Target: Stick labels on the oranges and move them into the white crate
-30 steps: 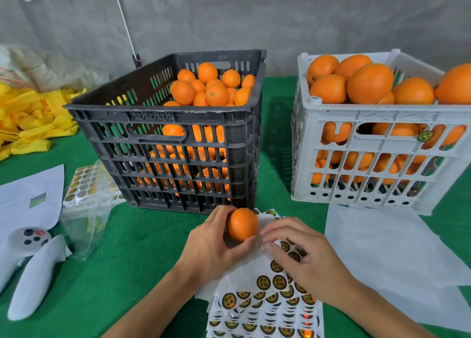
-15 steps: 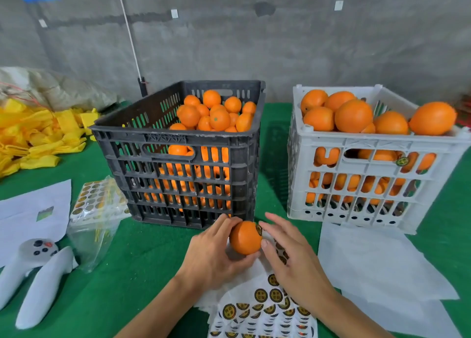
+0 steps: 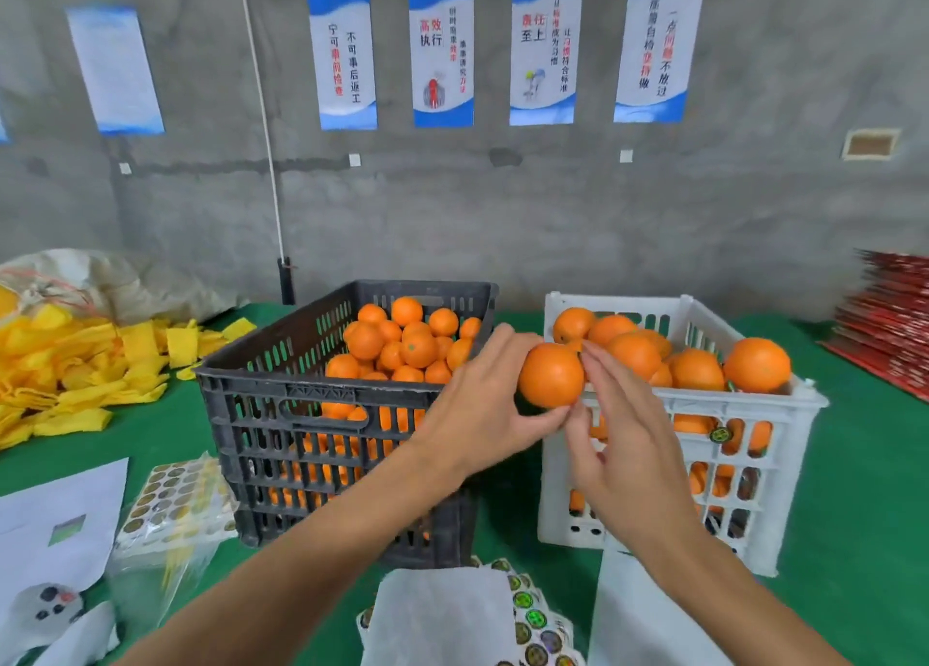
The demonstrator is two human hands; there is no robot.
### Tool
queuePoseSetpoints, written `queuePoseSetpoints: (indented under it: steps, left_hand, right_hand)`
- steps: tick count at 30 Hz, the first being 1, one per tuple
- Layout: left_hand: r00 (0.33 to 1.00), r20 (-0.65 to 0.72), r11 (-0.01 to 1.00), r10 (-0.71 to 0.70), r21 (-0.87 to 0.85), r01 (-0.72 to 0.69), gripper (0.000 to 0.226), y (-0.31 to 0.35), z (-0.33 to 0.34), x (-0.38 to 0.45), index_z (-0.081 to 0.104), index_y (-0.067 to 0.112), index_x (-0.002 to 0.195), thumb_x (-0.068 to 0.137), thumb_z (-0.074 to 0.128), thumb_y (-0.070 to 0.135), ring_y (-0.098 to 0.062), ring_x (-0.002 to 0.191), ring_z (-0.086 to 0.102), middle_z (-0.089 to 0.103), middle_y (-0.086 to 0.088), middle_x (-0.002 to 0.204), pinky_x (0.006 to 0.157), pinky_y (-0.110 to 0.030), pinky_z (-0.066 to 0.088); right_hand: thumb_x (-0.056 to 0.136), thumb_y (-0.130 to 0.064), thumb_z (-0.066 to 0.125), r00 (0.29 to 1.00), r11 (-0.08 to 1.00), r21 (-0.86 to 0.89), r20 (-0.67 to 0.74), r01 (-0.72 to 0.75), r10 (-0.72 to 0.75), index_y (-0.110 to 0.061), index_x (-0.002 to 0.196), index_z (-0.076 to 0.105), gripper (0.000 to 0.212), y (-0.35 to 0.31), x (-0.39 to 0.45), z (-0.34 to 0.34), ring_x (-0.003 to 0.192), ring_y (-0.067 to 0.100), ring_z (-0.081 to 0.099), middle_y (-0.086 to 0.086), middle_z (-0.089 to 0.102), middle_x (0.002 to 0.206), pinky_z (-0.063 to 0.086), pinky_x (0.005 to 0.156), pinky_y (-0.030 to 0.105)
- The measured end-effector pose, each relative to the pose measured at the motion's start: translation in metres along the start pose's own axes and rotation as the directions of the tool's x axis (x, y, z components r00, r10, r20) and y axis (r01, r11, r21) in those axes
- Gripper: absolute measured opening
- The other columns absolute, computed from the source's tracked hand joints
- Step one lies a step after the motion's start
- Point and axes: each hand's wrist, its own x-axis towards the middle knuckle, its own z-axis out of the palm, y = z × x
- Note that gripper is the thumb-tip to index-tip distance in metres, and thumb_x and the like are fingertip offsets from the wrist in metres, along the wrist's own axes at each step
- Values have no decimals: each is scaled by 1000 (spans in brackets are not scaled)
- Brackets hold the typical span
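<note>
My left hand (image 3: pixel 482 414) grips an orange (image 3: pixel 551 375) in the air, fingers curled behind it and thumb beneath; my right hand (image 3: pixel 618 439) stands just beside it with fingers nearly straight, fingertips (image 3: pixel 589 359) touching the fruit's right side and holding nothing that I can make out; whether the label is already on, I cannot tell, since the touched side faces away from me. The orange hangs between the two crates, the black crate (image 3: pixel 281 404) of unlabelled fruit behind and to the left of my left hand, the white crate (image 3: pixel 744 416) just beyond my right hand and already heaped above its rim; the sticker sheets (image 3: pixel 533 615) lie on the green worktop (image 3: pixel 166 429) below my wrists. I judge this the pressing-on step, near its end; the next move calls for carrying the fruit over the white rim and setting it gently in a gap, lest the pile roll.
</note>
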Motion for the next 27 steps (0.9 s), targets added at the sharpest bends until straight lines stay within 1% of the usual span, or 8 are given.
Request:
queuePoseSetpoints:
  steps: [6, 10, 14, 17, 20, 23, 25, 27]
  left_hand:
    - [988, 120, 993, -101, 66, 94, 67, 30, 20, 113, 42, 23, 153, 95, 73, 34, -33, 107, 66, 45, -3, 139, 98, -43, 51]
    - [947, 264, 983, -181, 15, 184, 60, 11, 25, 132, 37, 21, 160, 105, 61, 19, -26, 131, 57, 44, -3, 158, 113, -43, 45]
    - [940, 209, 960, -268, 136, 244, 44, -37, -1, 120, 51, 17, 149, 105, 53, 14, -29, 131, 55, 53, -9, 149, 111, -41, 44]
    - [902, 165, 900, -399, 258, 351, 37, -84, -30, 100, 57, 14, 141, 104, 53, 19, -29, 132, 55, 58, -10, 145, 110, -39, 45]
    - [782, 272, 790, -560, 459, 406, 46, -126, -56, 74, 51, 14, 147, 103, 58, 26, -30, 131, 55, 58, -13, 144, 103, -36, 46]
    - [547, 397, 660, -737, 596, 457, 52, -151, -73, 53, 51, 12, 149, 101, 62, 30, -31, 132, 55, 57, -13, 144, 107, -39, 47]
    - [362, 472, 594, -804, 660, 459, 51, -152, -80, 48, 58, 9, 142, 101, 62, 39, -34, 132, 56, 60, -12, 135, 110, -45, 48]
    - [309, 476, 566, -823, 658, 496, 50, -149, -85, 48, 62, 9, 139, 102, 59, 43, -36, 132, 57, 61, -13, 135, 110, -45, 48]
  right_hand:
    - [102, -24, 49, 976, 938, -283, 28, -200, 216, -1, 150, 41, 53, 12, 81, -37, 149, 31, 31, 14, 31, 164, 26, 122, 42]
    - [103, -31, 47, 958, 896, -401, 125, -190, 260, -3, 140, 50, 47, 7, 95, -26, 149, 29, 32, 14, 32, 163, 25, 121, 39]
    - [100, -32, 50, 967, 917, -380, 164, -123, 197, -7, 129, 59, 39, -7, 89, -1, 136, 27, 46, 10, 51, 145, 32, 115, 36]
    - [101, -36, 49, 959, 946, -314, 235, -77, 156, -8, 144, 53, 51, -24, 89, 30, 145, 23, 38, 7, 46, 154, 27, 121, 34]
    - [101, -37, 49, 960, 959, -285, 271, 4, 77, -11, 148, 50, 54, -49, 99, 64, 146, 21, 36, 6, 44, 157, 22, 122, 33]
    - [99, -40, 51, 919, 971, -241, 382, -1, 96, -12, 138, 57, 48, -73, 117, 102, 138, 28, 45, 8, 53, 146, 31, 117, 40]
    - [98, -42, 50, 836, 944, -326, 505, -48, 217, -14, 130, 61, 44, -78, 131, 120, 136, 34, 44, 9, 53, 140, 29, 116, 48]
    - [98, -40, 49, 705, 881, -456, 583, -127, 403, -14, 138, 54, 48, -73, 142, 129, 144, 40, 32, 9, 43, 151, 17, 120, 60]
